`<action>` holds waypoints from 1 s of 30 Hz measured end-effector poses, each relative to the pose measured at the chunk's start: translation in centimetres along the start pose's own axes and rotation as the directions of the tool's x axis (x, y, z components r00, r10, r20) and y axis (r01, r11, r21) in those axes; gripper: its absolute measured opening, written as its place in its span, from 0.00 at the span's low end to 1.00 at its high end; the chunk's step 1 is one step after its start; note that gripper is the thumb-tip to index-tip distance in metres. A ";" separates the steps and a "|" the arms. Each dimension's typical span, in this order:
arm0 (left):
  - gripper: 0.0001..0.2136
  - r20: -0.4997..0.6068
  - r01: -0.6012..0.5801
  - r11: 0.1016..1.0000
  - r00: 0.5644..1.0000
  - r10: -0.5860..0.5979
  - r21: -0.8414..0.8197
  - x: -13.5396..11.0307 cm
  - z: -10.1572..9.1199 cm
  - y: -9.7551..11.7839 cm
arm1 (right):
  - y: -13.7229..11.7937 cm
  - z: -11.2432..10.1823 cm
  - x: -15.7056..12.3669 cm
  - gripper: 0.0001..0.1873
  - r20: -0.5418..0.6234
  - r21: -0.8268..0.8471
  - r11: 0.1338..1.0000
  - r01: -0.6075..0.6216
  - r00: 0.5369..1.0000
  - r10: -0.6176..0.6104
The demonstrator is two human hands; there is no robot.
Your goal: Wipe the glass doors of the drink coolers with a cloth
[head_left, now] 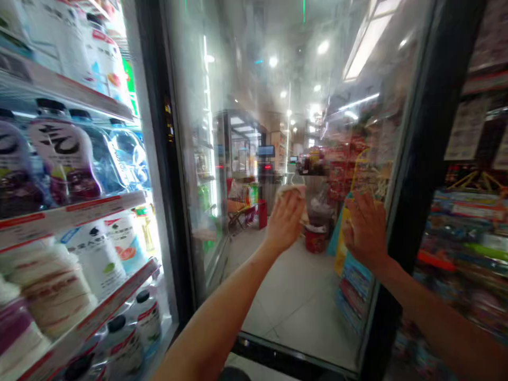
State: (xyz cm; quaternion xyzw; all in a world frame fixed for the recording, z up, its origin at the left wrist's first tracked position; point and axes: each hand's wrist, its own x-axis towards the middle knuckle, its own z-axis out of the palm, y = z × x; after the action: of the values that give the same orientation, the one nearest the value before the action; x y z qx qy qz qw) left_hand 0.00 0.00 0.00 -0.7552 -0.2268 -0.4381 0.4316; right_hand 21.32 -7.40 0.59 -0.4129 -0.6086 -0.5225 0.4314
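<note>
An open glass fridge door [254,132] stands in front of me, swung out from the cooler. My left hand [286,218] presses a pale cloth [294,191] against the glass, fingers curled over it. My right hand [365,228] lies flat on the glass near the door's black right frame [420,159], fingers stretched out and holding nothing. The pane looks hazy and streaked, with ceiling lights reflected in it.
Fridge shelves [75,209] at the left carry rows of drink bottles [59,153] and white bottles [99,254]. Through the glass I see a shop aisle with tiled floor [301,296], a red bucket [315,238] and other coolers. Packed goods shelves [468,233] fill the right.
</note>
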 end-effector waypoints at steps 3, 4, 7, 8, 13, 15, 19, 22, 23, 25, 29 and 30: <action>0.24 0.028 -0.169 0.986 0.985 0.169 -0.007 -0.3 -0.6 -0.6 | 0.8 0.2 -0.4 0.29 0.008 0.000 1.000 0.029 1.000 -0.029; 0.24 -0.001 -0.134 0.991 0.991 0.134 0.003 -0.4 -0.9 -1.5 | 1.0 0.3 -0.5 0.30 0.008 0.001 0.999 0.037 0.999 -0.037; 0.25 -0.223 0.266 0.964 0.941 -0.256 0.015 -0.6 -1.7 -5.2 | 1.2 0.6 -0.8 0.33 0.011 0.010 0.999 0.053 0.999 -0.053; 0.25 -0.276 0.383 0.924 0.887 -0.369 -0.005 -0.6 -1.9 -6.0 | 1.2 0.7 -0.8 0.33 0.001 0.013 0.999 0.052 0.999 -0.052; 0.25 -0.186 0.184 0.983 0.965 -0.183 -0.013 0.3 -0.8 -2.8 | 0.8 0.7 -0.7 0.34 -0.001 0.031 0.999 0.023 1.000 -0.023; 0.23 -0.092 -0.087 0.996 0.992 0.085 -0.015 0.4 -0.5 -0.9 | 1.1 0.3 -0.5 0.33 0.010 0.046 0.999 0.027 1.000 -0.028; 0.23 -0.113 0.032 0.999 0.993 -0.035 -0.029 0.3 -1.2 -2.5 | 2.2 -0.8 0.0 0.31 -0.040 0.141 0.990 0.022 0.999 -0.016; 0.25 -0.172 0.304 0.951 0.936 -0.308 -0.051 0.7 -0.9 -3.7 | 2.6 -1.3 0.2 0.31 -0.064 0.195 0.981 -0.009 0.998 0.022; 0.25 -0.164 0.299 0.952 0.938 -0.305 -0.059 0.9 -0.5 -3.0 | 2.6 -1.4 0.3 0.32 -0.064 0.206 0.979 -0.014 0.998 0.027; 0.25 -0.102 0.138 0.988 0.984 -0.145 -0.075 1.0 0.3 0.0 | 2.6 -1.5 0.3 0.32 -0.064 0.221 0.975 -0.020 0.997 0.035; 0.22 0.042 -0.384 0.915 0.919 0.392 -0.126 0.1 1.1 5.9 | 2.7 -1.7 0.2 0.31 -0.028 0.236 0.971 -0.029 0.999 0.037; 0.22 0.047 -0.434 0.891 0.895 0.443 -0.131 -0.2 1.1 6.1 | 2.8 -1.8 0.2 0.30 -0.016 0.239 0.970 -0.032 0.999 0.037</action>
State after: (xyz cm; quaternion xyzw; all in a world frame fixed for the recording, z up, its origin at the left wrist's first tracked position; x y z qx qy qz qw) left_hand 4.78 -2.26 -3.19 -0.8269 -0.0404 -0.3131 0.4655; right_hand 24.08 -8.82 1.65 -0.3633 -0.6554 -0.4420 0.4931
